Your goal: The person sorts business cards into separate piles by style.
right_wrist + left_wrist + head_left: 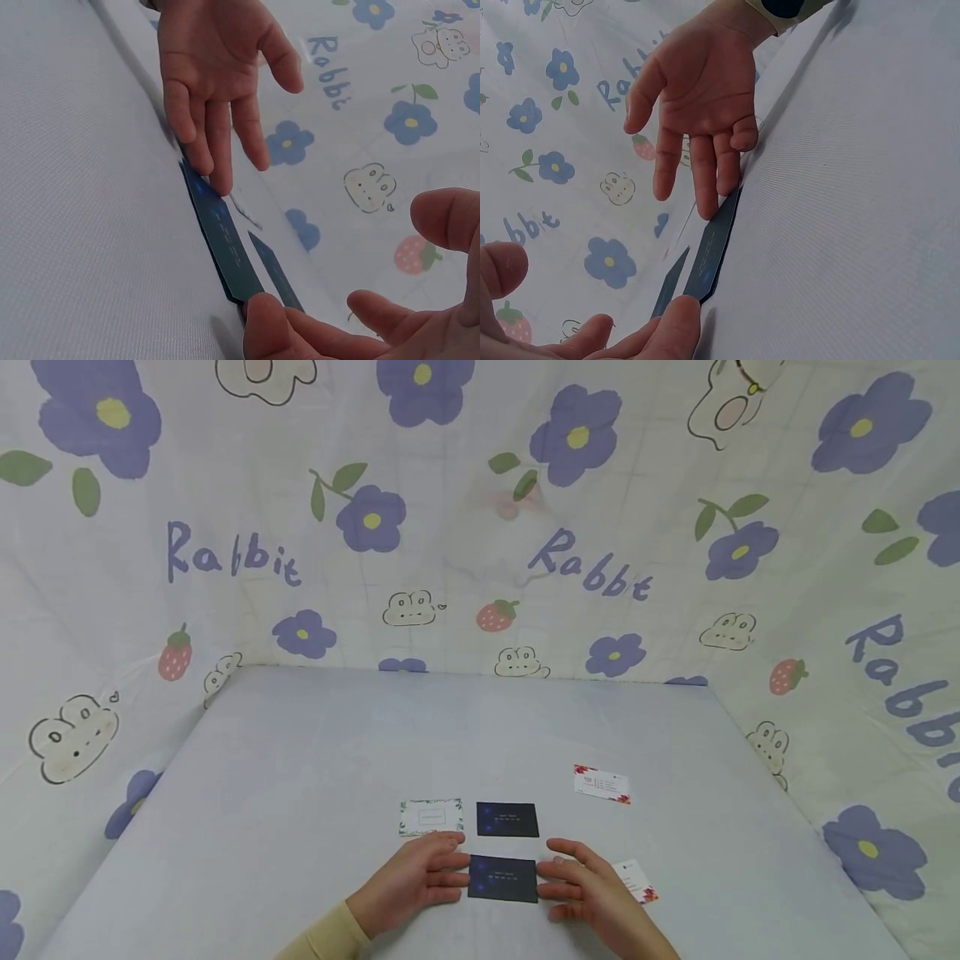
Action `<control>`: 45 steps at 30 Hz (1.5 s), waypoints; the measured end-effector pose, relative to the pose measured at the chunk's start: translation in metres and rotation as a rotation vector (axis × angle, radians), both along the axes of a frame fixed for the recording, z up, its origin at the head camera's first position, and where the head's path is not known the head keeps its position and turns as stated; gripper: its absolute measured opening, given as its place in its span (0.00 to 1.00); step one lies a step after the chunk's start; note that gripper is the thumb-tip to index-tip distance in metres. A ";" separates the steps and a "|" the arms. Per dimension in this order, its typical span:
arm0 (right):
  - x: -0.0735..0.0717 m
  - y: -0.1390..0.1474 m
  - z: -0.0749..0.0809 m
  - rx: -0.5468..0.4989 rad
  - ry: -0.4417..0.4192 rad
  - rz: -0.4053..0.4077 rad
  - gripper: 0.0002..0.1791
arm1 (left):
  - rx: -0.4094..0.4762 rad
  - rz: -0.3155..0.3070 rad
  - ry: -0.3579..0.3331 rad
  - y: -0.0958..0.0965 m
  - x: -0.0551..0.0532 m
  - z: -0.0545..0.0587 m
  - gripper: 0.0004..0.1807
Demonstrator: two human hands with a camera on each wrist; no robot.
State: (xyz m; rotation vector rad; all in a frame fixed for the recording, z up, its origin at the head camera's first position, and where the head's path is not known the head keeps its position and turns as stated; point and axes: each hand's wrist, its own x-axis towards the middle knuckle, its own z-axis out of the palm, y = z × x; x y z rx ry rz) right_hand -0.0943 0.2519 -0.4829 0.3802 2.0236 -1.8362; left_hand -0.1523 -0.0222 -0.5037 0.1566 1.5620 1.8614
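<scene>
A dark blue business card lies flat on the table between my two hands, with small pale print and blue spots on its face. My left hand is at its left edge, fingers extended and tips touching or very close to it. From the other side, my right hand meets the right edge with outstretched fingers. Both thumbs stand off the card. In the right wrist view a dark layer shows under the card's edge; whether that is a second card or shadow, I cannot tell.
Just beyond lies another dark blue card, beside a white card with a green leafy border. A white card with red corners lies farther right; a similar one is partly behind my right hand. Printed curtains surround the white table.
</scene>
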 end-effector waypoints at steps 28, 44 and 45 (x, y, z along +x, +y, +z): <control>-0.012 -0.005 0.010 -0.027 0.070 -0.064 0.32 | -0.018 -0.016 0.066 0.005 -0.018 0.010 0.35; -0.057 0.000 0.017 0.044 0.163 -0.054 0.31 | -0.084 0.049 0.102 0.027 -0.059 0.016 0.33; -0.059 0.001 0.016 0.045 0.157 -0.059 0.31 | -0.082 0.053 0.096 0.028 -0.061 0.015 0.33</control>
